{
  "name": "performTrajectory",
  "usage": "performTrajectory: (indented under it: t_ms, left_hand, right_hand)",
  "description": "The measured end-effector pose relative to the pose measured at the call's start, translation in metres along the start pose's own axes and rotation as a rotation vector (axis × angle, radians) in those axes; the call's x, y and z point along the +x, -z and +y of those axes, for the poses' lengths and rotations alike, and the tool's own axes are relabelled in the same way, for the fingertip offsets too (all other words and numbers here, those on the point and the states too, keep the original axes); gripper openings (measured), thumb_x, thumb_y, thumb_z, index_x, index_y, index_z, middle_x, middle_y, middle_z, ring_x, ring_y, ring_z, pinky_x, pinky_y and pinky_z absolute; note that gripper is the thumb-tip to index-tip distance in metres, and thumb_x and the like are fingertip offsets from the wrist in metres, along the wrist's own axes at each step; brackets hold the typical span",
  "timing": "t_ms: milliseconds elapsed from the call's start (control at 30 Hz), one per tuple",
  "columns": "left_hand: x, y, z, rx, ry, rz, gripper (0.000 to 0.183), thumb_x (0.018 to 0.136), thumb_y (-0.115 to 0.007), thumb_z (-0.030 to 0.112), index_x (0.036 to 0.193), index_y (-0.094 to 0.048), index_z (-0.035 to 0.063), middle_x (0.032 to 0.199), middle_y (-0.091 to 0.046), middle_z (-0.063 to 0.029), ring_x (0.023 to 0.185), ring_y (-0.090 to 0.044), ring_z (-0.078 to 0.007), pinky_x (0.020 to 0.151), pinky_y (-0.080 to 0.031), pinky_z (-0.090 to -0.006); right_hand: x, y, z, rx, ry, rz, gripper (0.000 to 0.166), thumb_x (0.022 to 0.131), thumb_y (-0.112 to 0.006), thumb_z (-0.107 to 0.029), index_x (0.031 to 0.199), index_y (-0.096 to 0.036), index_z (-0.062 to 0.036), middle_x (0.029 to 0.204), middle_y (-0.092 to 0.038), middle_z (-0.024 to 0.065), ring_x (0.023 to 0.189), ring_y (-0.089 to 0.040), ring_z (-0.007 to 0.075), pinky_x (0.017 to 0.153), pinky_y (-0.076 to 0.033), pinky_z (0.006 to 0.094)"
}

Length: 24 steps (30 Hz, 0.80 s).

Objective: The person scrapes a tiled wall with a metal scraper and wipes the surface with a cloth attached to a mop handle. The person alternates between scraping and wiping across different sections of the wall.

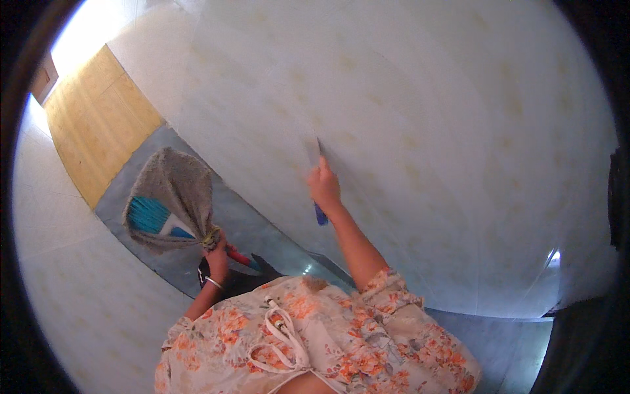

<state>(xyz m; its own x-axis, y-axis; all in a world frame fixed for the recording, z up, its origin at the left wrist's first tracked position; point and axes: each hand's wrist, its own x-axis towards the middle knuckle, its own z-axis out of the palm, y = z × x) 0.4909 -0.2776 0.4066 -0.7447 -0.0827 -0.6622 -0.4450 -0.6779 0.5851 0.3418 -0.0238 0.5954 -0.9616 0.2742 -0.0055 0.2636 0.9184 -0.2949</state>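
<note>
My right hand (325, 187) grips a scraper with a blue handle (320, 215). Its thin flat blade (313, 147) is at the large whitish wall (418, 147), which has faint yellowish patches. At the lower left, my left hand (216, 256) is closed around the gathered neck of a grey-brown cloth (172, 177), tied with a yellowish band (210, 238). The cloth partly covers a broom head with turquoise bristles (146, 215) and a white and blue base. A red handle (238, 255) emerges beyond my left hand.
Below the cloth lies a grey floor strip (147, 258), adjoining a yellow floor area (103, 118). A second pale wall (59, 236) borders the floor on the left. Bright light enters at the upper left. Dark objects (614, 197) stand at the right rim.
</note>
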Motion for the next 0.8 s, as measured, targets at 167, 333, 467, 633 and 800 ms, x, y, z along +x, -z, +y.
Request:
performTrajectory:
  t_ms: [167,333,467,633,800]
  left_hand:
    - [-0.013,-0.014,0.008,-0.007,0.011,0.013,0.022,0.087,-0.07,0.018,0.093,-0.054,0.0048,0.072,-0.057,-0.0047,0.055,-0.059,-0.0193,0.052,-0.051,-0.0337]
    - [-0.008,-0.008,0.013,0.06,0.002,0.011,0.02,0.088,-0.068,0.019,0.093,-0.054,0.0053,0.068,-0.057,-0.0042,0.056,-0.06,-0.0188,0.052,-0.05,-0.0319]
    - [-0.013,-0.014,0.022,0.06,-0.076,-0.027,0.02,0.09,-0.066,0.02,0.09,-0.053,0.005,0.065,-0.057,-0.0051,0.056,-0.06,-0.0185,0.053,-0.049,-0.0314]
    - [-0.019,-0.022,0.023,0.012,-0.055,-0.077,0.021,0.09,-0.065,0.021,0.087,-0.052,0.0052,0.063,-0.057,-0.0056,0.056,-0.059,-0.0186,0.055,-0.049,-0.032]
    - [-0.026,-0.025,0.035,0.097,-0.099,-0.047,0.019,0.09,-0.065,0.02,0.084,-0.053,0.0055,0.063,-0.056,-0.0054,0.056,-0.059,-0.0179,0.054,-0.049,-0.0321]
  right_hand:
    - [-0.001,-0.012,0.042,0.103,0.167,0.175,0.024,0.095,-0.041,-0.011,0.117,-0.048,-0.0059,0.065,-0.06,0.0098,0.049,-0.058,0.0241,0.047,-0.047,0.0379]
    - [0.011,0.018,-0.015,0.41,0.038,-0.061,0.022,0.096,-0.041,-0.011,0.115,-0.049,-0.0068,0.063,-0.055,0.0043,0.043,-0.051,0.0134,0.04,-0.042,0.0303]
    - [-0.023,0.026,0.023,0.362,0.002,-0.023,0.022,0.095,-0.041,-0.012,0.115,-0.049,-0.0075,0.064,-0.056,0.0057,0.044,-0.052,0.0151,0.041,-0.042,0.032]
    - [0.021,-0.001,0.02,0.107,0.245,0.189,0.022,0.092,-0.043,-0.013,0.113,-0.049,-0.0071,0.064,-0.058,0.0099,0.044,-0.055,0.022,0.043,-0.045,0.0363]
    - [0.096,-0.001,-0.08,0.232,0.2,0.068,0.023,0.091,-0.043,-0.013,0.112,-0.048,-0.0059,0.065,-0.059,0.0099,0.044,-0.056,0.0237,0.043,-0.046,0.0369]
